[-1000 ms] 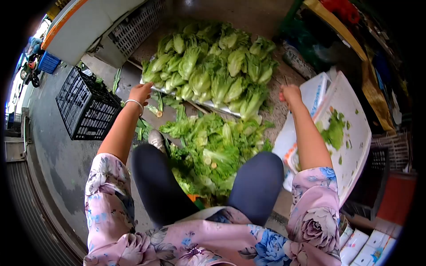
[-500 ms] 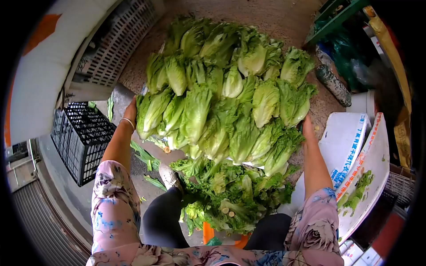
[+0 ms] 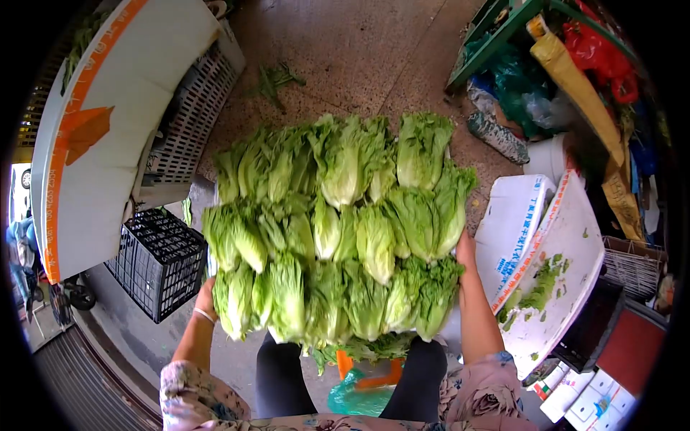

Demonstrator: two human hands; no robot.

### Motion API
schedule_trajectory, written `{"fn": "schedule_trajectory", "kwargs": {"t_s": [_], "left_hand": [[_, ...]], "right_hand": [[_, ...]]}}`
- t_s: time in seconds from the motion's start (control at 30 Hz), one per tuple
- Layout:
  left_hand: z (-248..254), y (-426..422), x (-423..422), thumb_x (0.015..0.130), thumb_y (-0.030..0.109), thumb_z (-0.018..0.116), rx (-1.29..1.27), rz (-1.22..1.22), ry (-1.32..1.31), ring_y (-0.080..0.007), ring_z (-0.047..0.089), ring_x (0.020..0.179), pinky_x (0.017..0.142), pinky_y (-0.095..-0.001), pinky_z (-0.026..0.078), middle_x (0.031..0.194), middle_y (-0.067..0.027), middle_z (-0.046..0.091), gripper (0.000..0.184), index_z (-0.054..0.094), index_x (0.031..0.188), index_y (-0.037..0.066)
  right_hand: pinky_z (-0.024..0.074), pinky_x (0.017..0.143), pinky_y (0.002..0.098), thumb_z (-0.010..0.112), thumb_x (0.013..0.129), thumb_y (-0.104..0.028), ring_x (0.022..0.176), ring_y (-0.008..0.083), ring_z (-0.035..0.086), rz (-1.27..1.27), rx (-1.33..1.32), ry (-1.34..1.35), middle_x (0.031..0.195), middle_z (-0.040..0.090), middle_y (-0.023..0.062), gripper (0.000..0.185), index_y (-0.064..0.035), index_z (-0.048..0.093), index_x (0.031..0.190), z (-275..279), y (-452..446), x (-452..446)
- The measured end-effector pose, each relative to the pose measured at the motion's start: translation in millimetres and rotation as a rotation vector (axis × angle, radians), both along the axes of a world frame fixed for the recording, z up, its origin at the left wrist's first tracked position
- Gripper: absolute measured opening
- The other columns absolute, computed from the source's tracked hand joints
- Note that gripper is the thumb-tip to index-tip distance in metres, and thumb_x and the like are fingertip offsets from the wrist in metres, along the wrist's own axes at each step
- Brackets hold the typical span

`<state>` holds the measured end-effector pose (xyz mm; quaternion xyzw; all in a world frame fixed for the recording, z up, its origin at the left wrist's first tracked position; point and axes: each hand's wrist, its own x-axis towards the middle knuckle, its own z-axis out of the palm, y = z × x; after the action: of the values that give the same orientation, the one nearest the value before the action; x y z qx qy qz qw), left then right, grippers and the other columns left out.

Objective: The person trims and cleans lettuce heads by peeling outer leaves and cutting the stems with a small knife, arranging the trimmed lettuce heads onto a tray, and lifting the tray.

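Rows of green lettuce heads (image 3: 338, 230) lie piled on a wide, flat support that is almost wholly covered by them; a pale edge shows at the sides. My left hand (image 3: 206, 300) grips the left side of this load, with a bracelet at the wrist. At the right side, my right hand (image 3: 466, 253) holds the opposite edge, its fingers partly hidden under the leaves. The load hangs above my knees. Below its near edge, loose leaves (image 3: 374, 348) show between my legs.
A black crate (image 3: 159, 262) stands at the left, beside a grey perforated crate (image 3: 188, 115) and a white box (image 3: 118, 144). White foam pieces (image 3: 557, 287) with leaf scraps lie at the right. An orange object (image 3: 388, 375) and green plastic (image 3: 358, 396) are between my legs. Leaves (image 3: 277, 82) lie ahead.
Both hands have closed on the sides of the lettuce load and brought it nearer to my body. It now covers most of the loose leaves, and more floor shows beyond it.
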<state>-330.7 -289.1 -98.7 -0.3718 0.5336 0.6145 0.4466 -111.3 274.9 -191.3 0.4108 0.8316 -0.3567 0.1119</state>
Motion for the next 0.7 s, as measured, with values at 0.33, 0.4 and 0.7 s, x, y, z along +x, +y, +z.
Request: {"fn": "schedule_trajectory", "kwargs": {"t_s": [0.33,0.4,0.7], "left_hand": [[261.7,113.7,-129.3,0.081,0.022,0.048,-0.172,0.014,-0.128,-0.0251,0.063,0.08,0.076,-0.037,0.051,0.093,-0.0152,0.063,0.035,0.055,0.104,-0.004],[244.3,67.9,-142.7,0.079,0.018,0.049,-0.122,-0.018,-0.111,-0.0236,0.062,0.074,0.071,-0.0358,0.051,0.086,-0.0129,0.063,0.028,0.057,0.095,-0.003],[284.9,40.4,-234.6,0.083,0.022,0.051,0.181,0.015,-0.046,-0.0208,0.061,0.074,0.069,-0.0323,0.05,0.088,-0.0105,0.062,0.028,0.057,0.098,-0.001]], "right_hand": [[0.0461,0.077,0.0315,0.04,0.09,-0.028,0.089,0.0187,0.06,-0.529,-0.222,0.021,0.1,0.063,0.0124,0.038,-0.0007,0.055,0.111,329.3,89.0,2.7],[0.0459,0.078,0.0314,0.039,0.09,-0.029,0.09,0.0186,0.06,-0.629,-0.151,0.147,0.101,0.062,0.0122,0.039,-0.0005,0.054,0.112,385.0,45.2,-17.0],[0.045,0.081,0.0306,0.038,0.092,-0.033,0.094,0.0182,0.058,-0.7,-0.265,0.671,0.107,0.06,0.011,0.044,0.0005,0.051,0.117,473.8,-51.6,-110.6]]}}
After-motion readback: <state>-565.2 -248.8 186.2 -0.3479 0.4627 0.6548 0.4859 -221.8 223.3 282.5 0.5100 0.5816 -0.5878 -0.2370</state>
